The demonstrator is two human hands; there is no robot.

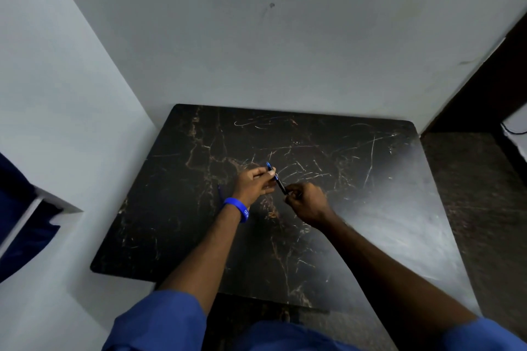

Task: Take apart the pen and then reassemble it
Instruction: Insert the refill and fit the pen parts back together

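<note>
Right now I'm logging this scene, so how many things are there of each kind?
Pen: 1
Hands: 2, left and right
Wristband: 1
Table: 1
Total: 5

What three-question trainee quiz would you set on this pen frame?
1. True or false: the pen lies flat on the table.
2. Which wrist wears the blue wristband? A left, B right.
3. Fill in: the right hand grips the pen's ____ end.

Key: 1 false, both hands hold it, the left hand at the blue end. 2 A. 3 dark.
</note>
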